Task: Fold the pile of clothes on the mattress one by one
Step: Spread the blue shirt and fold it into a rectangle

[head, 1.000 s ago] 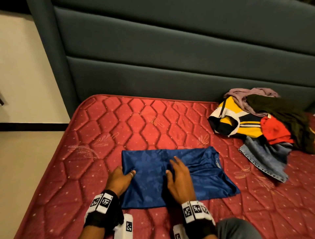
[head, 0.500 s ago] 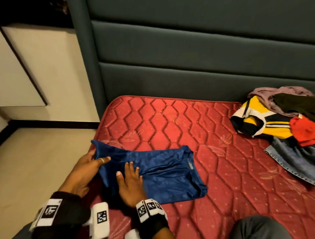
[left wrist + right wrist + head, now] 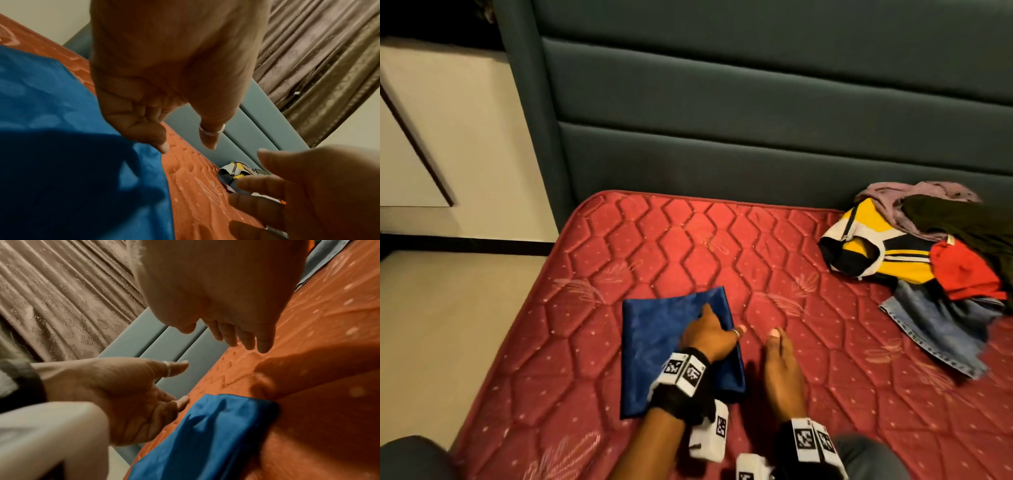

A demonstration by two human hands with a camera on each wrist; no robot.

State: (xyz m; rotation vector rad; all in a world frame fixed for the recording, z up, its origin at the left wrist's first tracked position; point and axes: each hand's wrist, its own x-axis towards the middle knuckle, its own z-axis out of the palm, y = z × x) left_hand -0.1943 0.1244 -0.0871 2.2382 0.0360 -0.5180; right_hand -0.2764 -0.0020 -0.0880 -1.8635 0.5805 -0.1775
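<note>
A blue garment (image 3: 654,346) lies folded into a narrow upright rectangle on the red quilted mattress (image 3: 654,240), near its front left. My left hand (image 3: 710,334) rests on the garment's right side, fingers loosely bent on the cloth, ringed thumb sticking out past its right edge. In the left wrist view the left hand (image 3: 174,91) touches the blue garment (image 3: 61,146) at its edge. My right hand (image 3: 780,359) lies just right of the garment over bare mattress, fingers straight, holding nothing. The unfolded clothes pile (image 3: 928,253) sits at the back right.
A padded dark green headboard (image 3: 756,120) runs behind the mattress. The mattress's left edge drops to a beige floor (image 3: 448,325). The pile holds a yellow striped shirt, a red piece and denim (image 3: 935,325). My grey-trousered knee (image 3: 866,455) is at the bottom.
My left hand carried the garment's left end over to the right, halving it into a narrow rectangle. My right hand slid off the cloth onto the mattress. The view swung left.
</note>
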